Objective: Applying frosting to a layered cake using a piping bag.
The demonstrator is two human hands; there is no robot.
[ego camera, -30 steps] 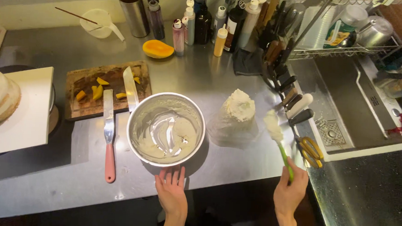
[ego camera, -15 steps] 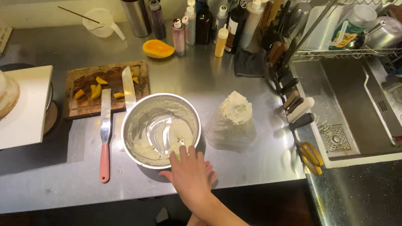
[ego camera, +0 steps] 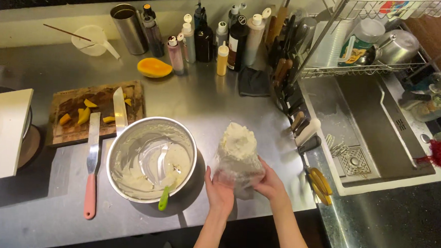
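Between the two hands: a clear piping bag [ego camera: 237, 157] full of pale cream stands upright on the steel counter [ego camera: 206, 103], its heaped top pointing away from the person.
Left hand [ego camera: 220, 190]: cupped against the near left side of the bag, fingers half curled round the plastic, holding it without closing into a fist.
Right hand [ego camera: 269, 182]: cupped against the near right side, fingers wrapped partly round the lower bag, likewise part open and gripping.
Which hand is nearer: both touch the bag; neither has the advantage, though the left sits a little closer to the person.
Long axis of the bag: it runs from the hands straight away toward the far wall, cream end beyond the fingertips, crumpled plastic end down between the palms.
Just left of the left hand: a steel mixing bowl [ego camera: 151, 158] smeared with cream, a spatula with a green handle [ego camera: 164, 197] leaning on its near rim.
Further left of the bowl: a palette knife with a pink handle [ego camera: 92, 168] lying lengthwise, and beyond it a wooden cutting board [ego camera: 96, 112] with mango pieces and a knife [ego camera: 119, 110].
Right of the right hand: yellow-handled scissors [ego camera: 319, 183] at the counter edge, then the sink [ego camera: 376, 122].
Far beyond both hands: a row of bottles [ego camera: 220, 38] and a mango half [ego camera: 154, 67], well apart from the bag.
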